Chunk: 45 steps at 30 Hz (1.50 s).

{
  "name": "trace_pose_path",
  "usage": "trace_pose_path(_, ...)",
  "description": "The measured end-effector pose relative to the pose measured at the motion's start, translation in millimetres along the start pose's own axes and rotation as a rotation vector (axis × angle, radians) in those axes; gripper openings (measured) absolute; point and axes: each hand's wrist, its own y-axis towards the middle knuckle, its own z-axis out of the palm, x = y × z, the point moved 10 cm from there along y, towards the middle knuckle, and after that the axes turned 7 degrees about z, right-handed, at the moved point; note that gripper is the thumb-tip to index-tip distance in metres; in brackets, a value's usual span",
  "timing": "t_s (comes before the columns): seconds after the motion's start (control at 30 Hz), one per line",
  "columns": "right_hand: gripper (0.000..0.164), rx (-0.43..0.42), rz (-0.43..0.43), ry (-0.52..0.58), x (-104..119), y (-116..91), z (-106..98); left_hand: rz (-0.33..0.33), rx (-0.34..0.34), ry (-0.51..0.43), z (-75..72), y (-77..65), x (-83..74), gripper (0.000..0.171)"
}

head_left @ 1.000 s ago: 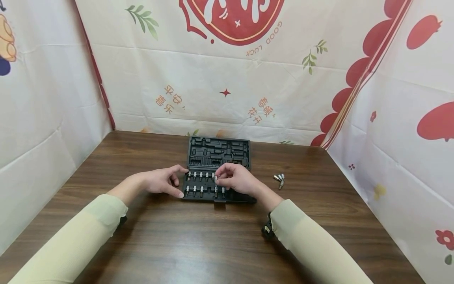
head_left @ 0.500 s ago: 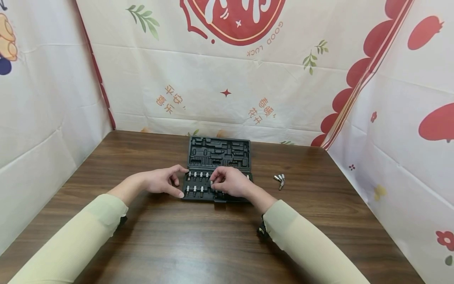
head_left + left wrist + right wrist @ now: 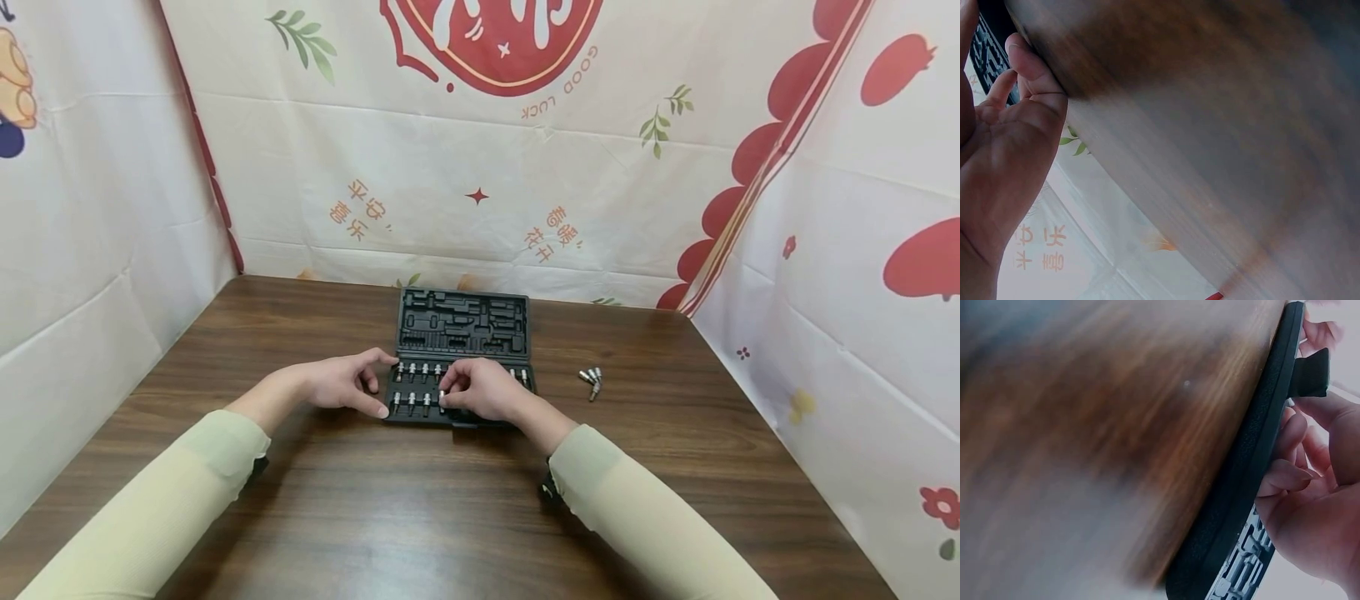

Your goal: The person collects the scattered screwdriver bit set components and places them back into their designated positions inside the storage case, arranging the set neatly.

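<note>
At the fingertips of the right hand (image 3: 487, 390), on the side toward the left hand (image 3: 341, 383), pinching a small metal bit (image 3: 442, 401) aligned fore-and-aft at the near row of a black case (image 3: 463, 327), with left thumb and forefinger spread wide along its end, gripping no bit.

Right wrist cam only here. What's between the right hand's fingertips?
Observer: Head view: the right hand pinches a silver socket at the near row of the case.

Operator: Any parts outside the case?

Observer: Yes, a small cluster of loose pieces on the table, right of the case.

Operator: Near row, left of the pinched one?

Observer: Three sockets, side by side.
</note>
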Motion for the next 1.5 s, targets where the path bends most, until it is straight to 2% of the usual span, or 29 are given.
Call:
trace_pose_path(0.3, 0.006, 0.0, -0.018, -0.039, 0, 1, 0, -0.01, -0.002, 0.006, 0.0, -0.7, -0.1, 0.091)
trace_pose_path(0.8, 0.004, -0.01, 0.009, -0.045, 1, 1, -1, -0.012, 0.001, -0.001, 0.3, -0.4, 1.6, 0.09)
trace_pose_path(1.07, 0.008, -0.035, -0.03, -0.17, 10, 2, -3, -0.011, 0.001, 0.009, -0.2, -0.7, -0.6, 0.091)
trace_pose_path(1.5, 0.006, -0.005, 0.032, -0.089, 0, 3, -3, -0.012, 0.002, 0.016, 0.2, -1.2, -1.7, 0.09)
